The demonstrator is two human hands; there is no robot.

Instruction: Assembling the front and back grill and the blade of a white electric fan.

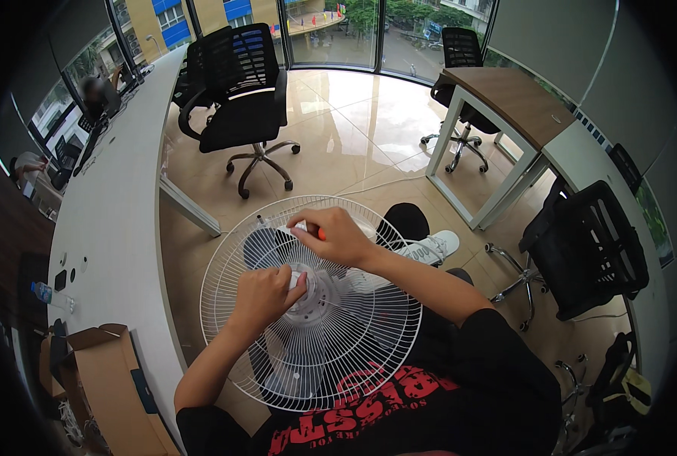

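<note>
- Black shirt with red print fills the lower edge, closest to the lens; both bare forearms rise from it toward the fan (312,304).
- White wire fan guard, round, rests on the person's lap, face up, with the blades showing through the wires.
- Left hand (265,296) sits at the centre of the guard, fingers curled and pressed around the round white hub (312,292) — it appears to steady or turn it.
- Right hand (337,235) hovers over the far half of the guard, fingers pinched on a small tool with an orange handle (322,234), likely a screwdriver; its tip is hidden.
- Judging by this, the step in hand is work on the guard's centre or rim fastening; whether a screw is going in or coming out cannot be told.
- Next move calls for a firm hold on the hub and the tool tip set square to the fastener — a slip could bend the thin wires.
- Long white counter (118,213) curves along the left; a cardboard box (107,380) stands below it, a black office chair (243,91) beyond.
</note>
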